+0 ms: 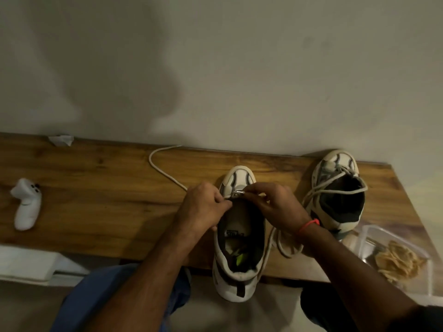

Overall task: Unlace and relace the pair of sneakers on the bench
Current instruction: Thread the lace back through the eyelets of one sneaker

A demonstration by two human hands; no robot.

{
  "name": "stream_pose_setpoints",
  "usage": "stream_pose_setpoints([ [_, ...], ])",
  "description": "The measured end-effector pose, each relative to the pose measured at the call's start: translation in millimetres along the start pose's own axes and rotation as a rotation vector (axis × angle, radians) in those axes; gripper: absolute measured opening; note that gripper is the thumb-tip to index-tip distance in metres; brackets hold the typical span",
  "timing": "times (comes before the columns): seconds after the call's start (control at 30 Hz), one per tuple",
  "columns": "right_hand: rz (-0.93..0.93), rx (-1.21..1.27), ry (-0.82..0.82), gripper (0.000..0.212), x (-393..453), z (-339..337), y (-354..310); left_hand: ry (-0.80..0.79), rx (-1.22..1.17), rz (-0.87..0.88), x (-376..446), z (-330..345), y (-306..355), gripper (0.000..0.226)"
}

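bench point(96, 188): grained wood, satin | lace point(163, 173): woven cord | container point(374, 233): clear plastic

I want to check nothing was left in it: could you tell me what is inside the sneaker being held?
Inside the near sneaker a labelled insole shows, with something yellow-green and pale near the heel, too dim to identify. The left hand and right hand cover the toe end.

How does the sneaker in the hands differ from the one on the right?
The near sneaker is nearly laceless, its heel overhanging the bench; the right sneaker keeps loose lacing and sits wholly on it. Both hands work only the near one. Both are white, toes toward the wall.
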State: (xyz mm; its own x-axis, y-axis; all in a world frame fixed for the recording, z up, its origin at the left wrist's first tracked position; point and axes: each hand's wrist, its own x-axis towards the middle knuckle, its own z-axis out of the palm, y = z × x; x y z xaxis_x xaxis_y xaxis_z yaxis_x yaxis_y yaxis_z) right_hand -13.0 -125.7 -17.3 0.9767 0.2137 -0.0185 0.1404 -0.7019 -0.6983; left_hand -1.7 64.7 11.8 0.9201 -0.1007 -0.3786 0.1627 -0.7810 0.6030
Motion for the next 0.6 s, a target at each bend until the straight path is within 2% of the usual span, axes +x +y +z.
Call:
stream_pose_setpoints([
  [0.17, 0.103, 0.110, 0.009, 0.018, 0, 1, 7, -0.091, -0.207, -0.060, 3, -5, -2, 0.011],
  [0.37, 0.171, 0.308, 0.041, 0.008, -2, -2, 4, -0.099, -0.247, -0.109, 10, 1, -6, 0.012],
  [0.6, 0.168, 0.085, -0.059, 0.013, -3, 11, 1, -0.112, -0.250, -0.139, 11, 4, -5, 0.014],
])
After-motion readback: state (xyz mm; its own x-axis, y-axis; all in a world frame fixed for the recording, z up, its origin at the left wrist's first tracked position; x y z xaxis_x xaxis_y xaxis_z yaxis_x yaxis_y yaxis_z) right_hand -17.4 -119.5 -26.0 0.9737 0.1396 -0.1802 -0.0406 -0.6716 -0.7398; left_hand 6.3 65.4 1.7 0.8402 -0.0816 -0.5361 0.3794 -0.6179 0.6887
